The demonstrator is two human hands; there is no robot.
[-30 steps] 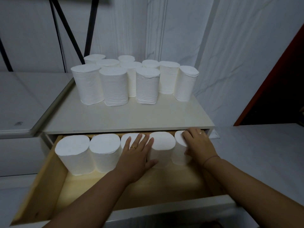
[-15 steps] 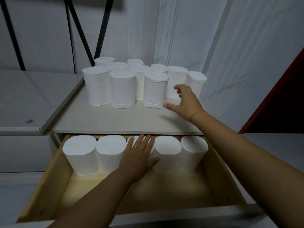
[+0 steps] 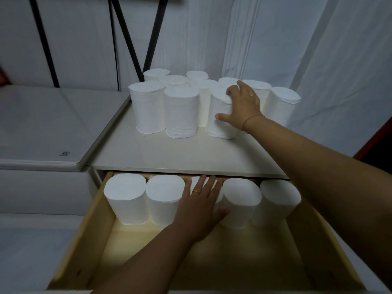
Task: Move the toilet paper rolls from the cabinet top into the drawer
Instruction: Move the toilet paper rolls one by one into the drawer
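Note:
Several white toilet paper rolls [image 3: 181, 114] stand upright in a cluster at the back of the cabinet top [image 3: 169, 153]. My right hand [image 3: 241, 108] wraps around the front right roll [image 3: 218, 126] of that cluster, fingers on its top and thumb on its side. Below, the wooden drawer [image 3: 91, 225] is pulled out, with a row of several rolls [image 3: 127, 198] along its back. My left hand [image 3: 201, 206] lies flat, fingers spread, against the middle roll of that row and hides most of it.
A low white appliance lid [image 3: 42, 124] adjoins the cabinet on the left. White wall panels rise behind and to the right, and black stand legs [image 3: 127, 39] cross behind the rolls. The front half of the drawer floor [image 3: 191, 262] is bare wood.
My right hand left the rightmost roll in the drawer, rose to the cabinet top and closed on the front right roll. My left hand stayed on the middle drawer roll.

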